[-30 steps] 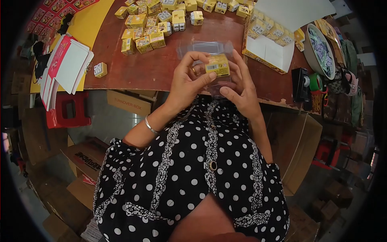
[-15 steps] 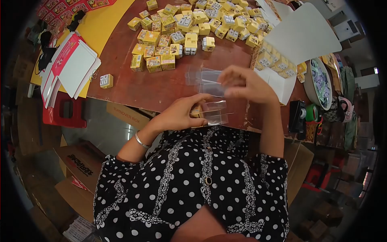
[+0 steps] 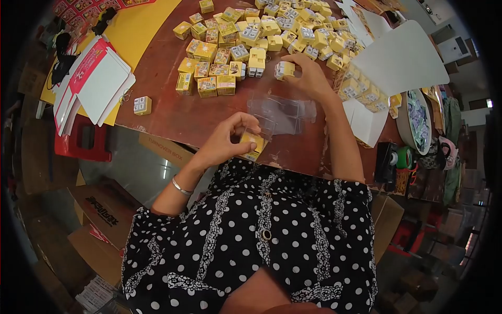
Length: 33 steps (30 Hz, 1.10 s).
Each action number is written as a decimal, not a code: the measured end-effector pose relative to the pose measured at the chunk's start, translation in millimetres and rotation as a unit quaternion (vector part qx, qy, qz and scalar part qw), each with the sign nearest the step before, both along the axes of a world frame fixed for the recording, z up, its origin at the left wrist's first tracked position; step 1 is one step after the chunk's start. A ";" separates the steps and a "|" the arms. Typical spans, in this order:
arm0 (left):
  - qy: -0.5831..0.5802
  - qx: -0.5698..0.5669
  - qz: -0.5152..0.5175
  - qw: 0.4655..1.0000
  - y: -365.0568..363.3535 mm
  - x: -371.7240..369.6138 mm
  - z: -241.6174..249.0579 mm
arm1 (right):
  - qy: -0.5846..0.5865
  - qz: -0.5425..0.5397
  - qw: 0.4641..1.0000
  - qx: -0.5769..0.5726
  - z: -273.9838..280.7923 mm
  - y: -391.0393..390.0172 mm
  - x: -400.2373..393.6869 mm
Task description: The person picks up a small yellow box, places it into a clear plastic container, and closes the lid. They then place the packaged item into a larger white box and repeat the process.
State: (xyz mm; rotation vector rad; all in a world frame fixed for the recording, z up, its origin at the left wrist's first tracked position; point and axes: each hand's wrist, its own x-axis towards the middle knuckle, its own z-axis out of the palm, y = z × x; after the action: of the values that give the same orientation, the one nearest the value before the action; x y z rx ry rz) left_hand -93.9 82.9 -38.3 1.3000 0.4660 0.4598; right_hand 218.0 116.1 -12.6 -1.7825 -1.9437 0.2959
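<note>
My left hand [image 3: 230, 140] is closed round a small yellow box [image 3: 253, 145] at the table's front edge, with clear plastic around it. Farther back, my right hand [image 3: 309, 77] has its thumb and fingers on a small yellow and white block [image 3: 284, 70]. Between the hands, flat clear plastic pieces [image 3: 282, 114] lie on the red-brown table [image 3: 172, 112]. Behind them are several printed yellow boxes [image 3: 207, 86] and a heap of yellow and white blocks [image 3: 306, 34]. One more block [image 3: 142, 105] sits alone near the left edge.
White and pink cards [image 3: 107, 78] lie at the left on a yellow sheet. An open carton [image 3: 363, 123] with several blocks stands at the right, near a bowl of packets [image 3: 415, 118] and green tape [image 3: 404, 157]. A red stool [image 3: 83, 138] is below left.
My right hand has moved back from the clear plastic to the block. My left hand has shifted slightly left with the yellow box. The view has shifted slightly.
</note>
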 end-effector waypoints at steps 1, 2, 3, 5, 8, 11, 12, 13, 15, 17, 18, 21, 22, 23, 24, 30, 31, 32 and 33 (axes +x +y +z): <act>-0.021 -0.004 0.016 1.000 2.1 0.6 -2.0 | 0.072 0.010 0.997 -0.002 12.0 -11.9 -2.7; -0.023 -0.006 0.013 1.000 3.5 0.9 -1.1 | 0.143 0.019 0.989 -0.005 24.2 -24.5 -5.3; -0.030 -0.008 0.030 0.999 4.9 1.2 1.7 | 0.141 0.015 0.990 -0.006 36.7 -37.9 -7.6; -0.070 -0.050 0.055 0.995 6.6 2.6 1.1 | 0.120 0.029 0.992 0.008 60.8 -63.4 -10.9; -0.118 -0.147 0.043 0.981 8.7 1.8 10.3 | 0.288 0.048 0.956 -0.037 78.9 -97.3 -13.1; -0.129 -0.152 0.003 0.980 5.7 2.4 8.4 | 0.301 0.014 0.946 -0.123 94.4 -133.9 -19.4; -0.127 -0.154 -0.003 0.980 2.9 4.5 8.5 | 0.303 0.008 0.945 -0.122 88.2 -143.3 -19.8; -0.152 -0.218 -0.043 0.963 -0.8 7.7 9.1 | 0.278 -0.008 0.954 -0.110 76.8 -152.0 -19.4; -0.173 -0.280 -0.086 0.940 -7.3 16.3 9.8 | 0.253 -0.026 0.963 -0.094 64.8 -166.3 -23.6; -0.205 -0.384 -0.154 0.887 -15.0 28.3 6.6 | 0.181 0.032 0.983 0.031 60.3 -175.9 -36.6; -0.205 -0.384 -0.157 0.887 -17.5 33.2 3.4 | 0.180 0.031 0.983 0.033 59.3 -180.9 -41.3; -0.249 -0.450 -0.173 0.840 -23.8 45.2 2.2 | 0.189 0.037 0.981 0.028 60.9 -195.6 -51.6; -0.246 -0.427 -0.174 0.853 -25.6 46.9 8.3 | 0.215 0.029 0.976 0.021 63.0 -200.0 -54.7; -0.243 -0.404 -0.174 0.865 -27.4 48.8 11.8 | 0.241 0.023 0.970 0.015 64.3 -202.5 -55.9; -0.243 -0.403 -0.174 0.865 -29.6 51.3 10.9 | 0.241 0.023 0.970 0.015 62.9 -204.8 -53.8; -0.256 -0.283 -0.195 0.903 -35.7 53.9 18.5 | 0.456 -0.020 0.889 -0.025 52.4 -209.0 -46.6; -0.261 -0.264 -0.193 0.908 -34.6 53.8 22.0 | 0.432 -0.016 0.902 -0.013 52.8 -207.6 -49.4; -0.266 -0.245 -0.191 0.913 -33.7 53.6 24.3 | 0.407 -0.011 0.913 -0.002 53.5 -206.9 -51.1; -0.265 -0.245 -0.191 0.913 -32.5 53.2 25.4 | 0.408 -0.012 0.913 -0.001 56.0 -207.2 -50.5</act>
State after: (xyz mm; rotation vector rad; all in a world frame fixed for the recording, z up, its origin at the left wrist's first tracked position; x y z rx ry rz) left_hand -40.7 50.4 -12.9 0.7071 -0.1342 0.3162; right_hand 167.4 -91.1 43.4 -1.3466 -1.3062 0.8725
